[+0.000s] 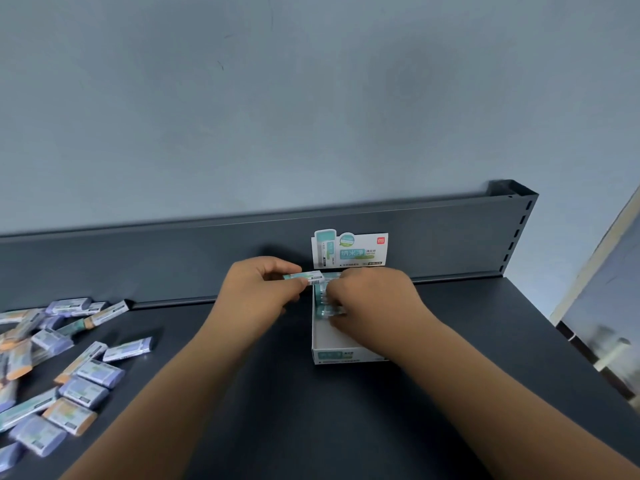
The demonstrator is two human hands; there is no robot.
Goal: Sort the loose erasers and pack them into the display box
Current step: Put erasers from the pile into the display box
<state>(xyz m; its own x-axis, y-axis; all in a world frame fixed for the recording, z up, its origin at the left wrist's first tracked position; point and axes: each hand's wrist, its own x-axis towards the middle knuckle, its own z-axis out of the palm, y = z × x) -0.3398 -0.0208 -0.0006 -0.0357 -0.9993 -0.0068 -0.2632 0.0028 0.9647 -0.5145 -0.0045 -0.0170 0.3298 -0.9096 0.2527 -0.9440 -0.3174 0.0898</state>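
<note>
Head view. By the look of it, the packing step, with sorting only part done: mixed pile (69, 368) of purple, orange and teal erasers loose at 8 o'clock on the surface (259, 393), well apart from the box (346, 356).

Pinches a teal eraser (308, 277) in the left grip (263, 289), thumb and fingers curled round its 9 o'clock end, free end poking toward 3 o'clock over the box's 11 o'clock corner. Reaches the right grip (374, 299) down into the box, fingers bent onto a row (327, 310) of teal erasers at the 12 o'clock end; cannot tell whether holding one or only pressing the row. Bare white floor in the box's 6 o'clock half. Card (349, 249) upright at 12 o'clock.

Next, probably: carrying the held eraser on toward 3 o'clock, turning it to match the row and sliding it in just beside; calls for an open gap, so right grip clear first
</note>
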